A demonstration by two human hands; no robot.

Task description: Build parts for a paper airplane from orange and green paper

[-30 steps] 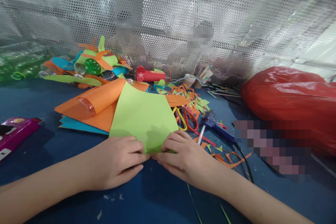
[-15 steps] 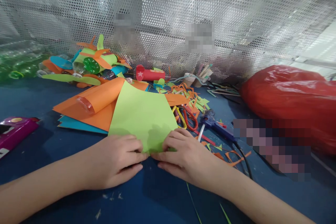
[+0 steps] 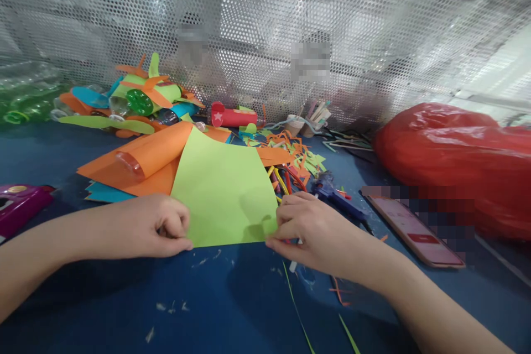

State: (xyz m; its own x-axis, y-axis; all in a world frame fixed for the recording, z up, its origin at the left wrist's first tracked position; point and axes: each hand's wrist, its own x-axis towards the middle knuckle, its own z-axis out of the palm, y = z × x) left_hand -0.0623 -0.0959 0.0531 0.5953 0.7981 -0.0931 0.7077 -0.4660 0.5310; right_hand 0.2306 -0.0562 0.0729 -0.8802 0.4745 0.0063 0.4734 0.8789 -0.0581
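Note:
A light green paper sheet (image 3: 226, 193) stretches between my hands, its near edge running straight from one to the other. My left hand (image 3: 166, 224) pinches the near left corner between thumb and curled fingers. At the near right corner, my right hand (image 3: 302, 227) grips the sheet the same way. Beyond the sheet on the left, a bottle wrapped in orange paper (image 3: 160, 149) lies on orange sheets (image 3: 99, 168) and blue sheets (image 3: 110, 192). Scissors with yellow and red handles (image 3: 284, 180) lie partly hidden behind the sheet's right side.
A blue glue gun (image 3: 340, 199) and a phone (image 3: 418, 232) lie right of my right hand. Paper scraps (image 3: 307, 160), a red plastic bag (image 3: 440, 160), paper-decorated bottles (image 3: 145, 94) and green bottles (image 3: 29, 94) stand farther back. A purple tool (image 3: 25, 204) is at left.
My hands have moved apart from the middle of the near edge to its two corners. That edge, earlier covered by my fingers, now lies straight and uncovered.

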